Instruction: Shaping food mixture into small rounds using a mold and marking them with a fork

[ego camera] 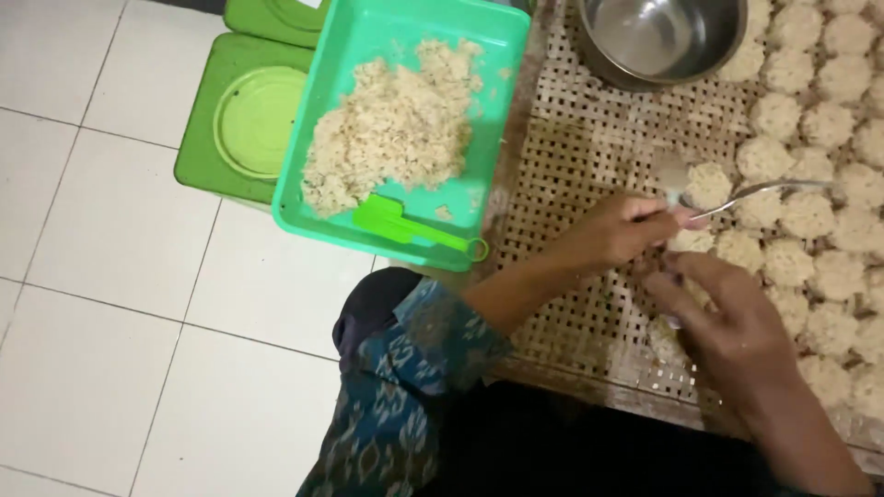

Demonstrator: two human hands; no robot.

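Down at the near edge, the patterned blue sleeve [405, 387] leads up to the left hand [617, 230], which is closed around the handle end of a metal spoon [737, 193]. Spoon bowl [670, 175] sits just beside a fresh rice patty [707, 184]. The right hand [727, 322] is lower, fingers curled loosely over the mat beside the patties; can't tell if it's pinching a bit of rice or just resting there.

Everything sits on a woven bamboo tray [580, 138], open lattice, pale and a bit crusted with starch. Rows of round, lumpy rice patties [810, 221] fill the right side, touching or nearly touching each other. At the far edge there's a shiny steel bowl [658, 37]. To the left, a bright green plastic tub [410, 239] holds a loose heap of cooked rice [391, 129] with a green plastic paddle [414, 230] lying in it. Further left, a green lidded container [244, 115] stands on the white floor tiles [110, 276].

Risk-wise, I'd say sticky grains could cling to the spoon and tear the patty's shape, and packing new ones this tight could make neighbours fuse. Loose grains can also fall through the lattice.
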